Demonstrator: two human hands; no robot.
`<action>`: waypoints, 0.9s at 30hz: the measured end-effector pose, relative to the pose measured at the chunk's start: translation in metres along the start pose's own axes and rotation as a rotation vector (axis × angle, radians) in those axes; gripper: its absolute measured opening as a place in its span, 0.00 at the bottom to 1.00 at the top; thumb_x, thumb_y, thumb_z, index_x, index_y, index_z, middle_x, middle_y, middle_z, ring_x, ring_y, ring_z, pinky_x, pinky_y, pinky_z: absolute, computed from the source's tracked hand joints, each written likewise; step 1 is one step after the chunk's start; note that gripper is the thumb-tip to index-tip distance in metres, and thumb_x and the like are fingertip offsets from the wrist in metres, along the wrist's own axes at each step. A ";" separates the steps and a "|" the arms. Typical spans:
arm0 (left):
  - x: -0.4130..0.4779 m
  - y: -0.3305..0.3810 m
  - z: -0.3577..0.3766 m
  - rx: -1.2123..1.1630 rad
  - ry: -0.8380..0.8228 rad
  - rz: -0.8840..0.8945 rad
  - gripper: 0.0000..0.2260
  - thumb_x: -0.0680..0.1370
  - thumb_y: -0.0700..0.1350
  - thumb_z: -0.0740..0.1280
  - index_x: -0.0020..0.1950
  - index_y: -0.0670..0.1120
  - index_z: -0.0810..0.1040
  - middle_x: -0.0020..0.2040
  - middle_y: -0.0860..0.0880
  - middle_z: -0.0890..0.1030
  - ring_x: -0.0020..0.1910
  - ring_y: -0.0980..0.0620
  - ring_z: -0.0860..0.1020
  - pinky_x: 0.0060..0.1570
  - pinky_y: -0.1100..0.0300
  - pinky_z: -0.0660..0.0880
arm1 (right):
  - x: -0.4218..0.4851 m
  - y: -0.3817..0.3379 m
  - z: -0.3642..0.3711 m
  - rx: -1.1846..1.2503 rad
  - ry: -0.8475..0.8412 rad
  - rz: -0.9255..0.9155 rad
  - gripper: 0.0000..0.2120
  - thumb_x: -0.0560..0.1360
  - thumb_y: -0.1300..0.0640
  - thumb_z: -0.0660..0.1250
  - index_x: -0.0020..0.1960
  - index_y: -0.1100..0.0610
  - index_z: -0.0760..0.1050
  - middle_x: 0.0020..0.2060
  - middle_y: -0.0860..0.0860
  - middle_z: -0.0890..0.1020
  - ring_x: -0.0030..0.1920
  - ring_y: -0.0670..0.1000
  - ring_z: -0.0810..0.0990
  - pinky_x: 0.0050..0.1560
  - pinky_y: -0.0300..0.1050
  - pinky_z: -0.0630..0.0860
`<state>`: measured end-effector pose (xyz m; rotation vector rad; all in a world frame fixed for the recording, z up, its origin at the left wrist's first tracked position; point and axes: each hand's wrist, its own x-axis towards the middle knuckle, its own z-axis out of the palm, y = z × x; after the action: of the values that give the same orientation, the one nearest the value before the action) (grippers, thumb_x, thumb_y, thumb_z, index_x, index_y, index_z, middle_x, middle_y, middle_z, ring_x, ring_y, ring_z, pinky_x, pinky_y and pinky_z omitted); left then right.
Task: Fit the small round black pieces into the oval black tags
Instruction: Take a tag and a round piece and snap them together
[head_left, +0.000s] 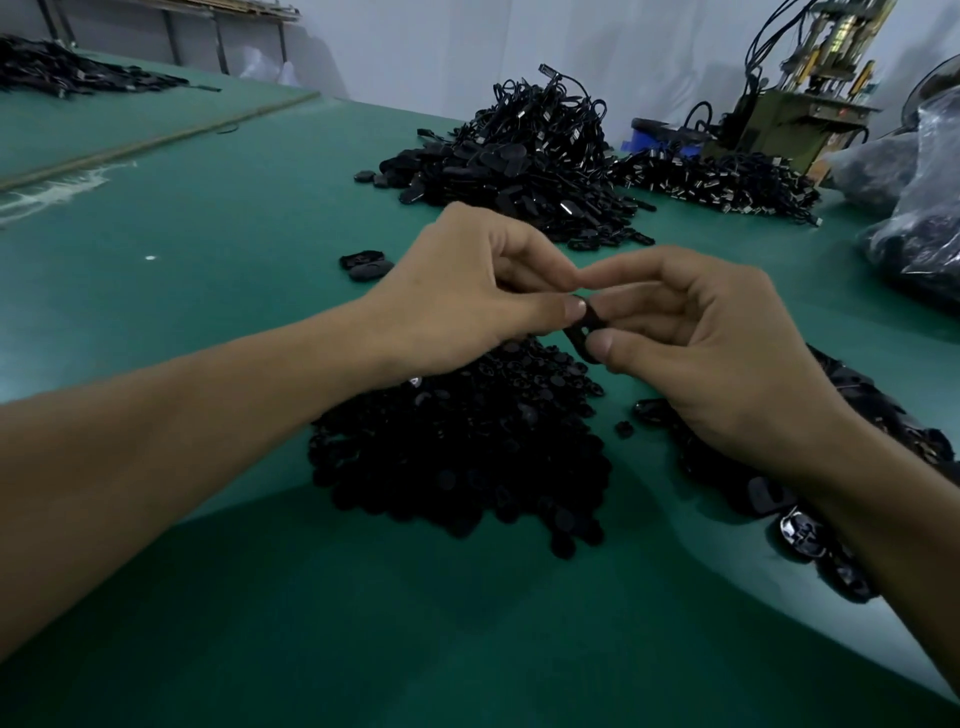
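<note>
Above the green table (208, 291) my two hands meet at the centre of the view. My right hand (717, 353) pinches an oval black tag (581, 335) between thumb and fingers. My left hand (467, 296) presses its thumb and forefinger against the tag's upper end; a small round piece there is mostly hidden by the fingertips. Under the hands lies a heap of small round black pieces (462, 447). A row of oval black tags (810, 530) lies beneath my right forearm.
A large pile of black tags and cords (519, 161) sits farther back, with another pile (717, 182) to its right. Two loose tags (363, 265) lie left of the hands. Plastic bags (919, 218) stand at the right edge, a machine (800, 88) behind.
</note>
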<state>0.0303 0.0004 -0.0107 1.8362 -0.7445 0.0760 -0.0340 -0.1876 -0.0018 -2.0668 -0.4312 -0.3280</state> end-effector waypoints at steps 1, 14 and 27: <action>-0.001 0.000 -0.001 -0.024 -0.007 -0.016 0.05 0.73 0.39 0.77 0.46 0.47 0.84 0.40 0.48 0.87 0.37 0.57 0.84 0.44 0.63 0.82 | 0.000 0.001 0.000 0.006 0.014 0.009 0.19 0.72 0.69 0.74 0.51 0.46 0.79 0.47 0.49 0.85 0.44 0.47 0.86 0.49 0.39 0.82; -0.008 -0.009 -0.009 -0.039 -0.034 -0.039 0.05 0.77 0.38 0.73 0.44 0.48 0.83 0.36 0.50 0.85 0.34 0.59 0.81 0.38 0.68 0.78 | 0.000 0.008 0.001 -0.183 0.201 0.047 0.07 0.77 0.58 0.72 0.51 0.48 0.79 0.46 0.43 0.84 0.44 0.41 0.84 0.47 0.34 0.80; -0.009 -0.014 -0.006 -0.060 0.182 -0.039 0.07 0.80 0.37 0.69 0.46 0.49 0.82 0.37 0.52 0.85 0.36 0.57 0.83 0.39 0.64 0.80 | -0.002 0.006 0.006 -0.627 -0.193 0.078 0.05 0.77 0.55 0.72 0.52 0.49 0.84 0.38 0.37 0.81 0.41 0.29 0.76 0.42 0.20 0.67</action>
<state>0.0320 0.0125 -0.0236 1.7592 -0.5775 0.1908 -0.0328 -0.1861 -0.0101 -2.7359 -0.3925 -0.2341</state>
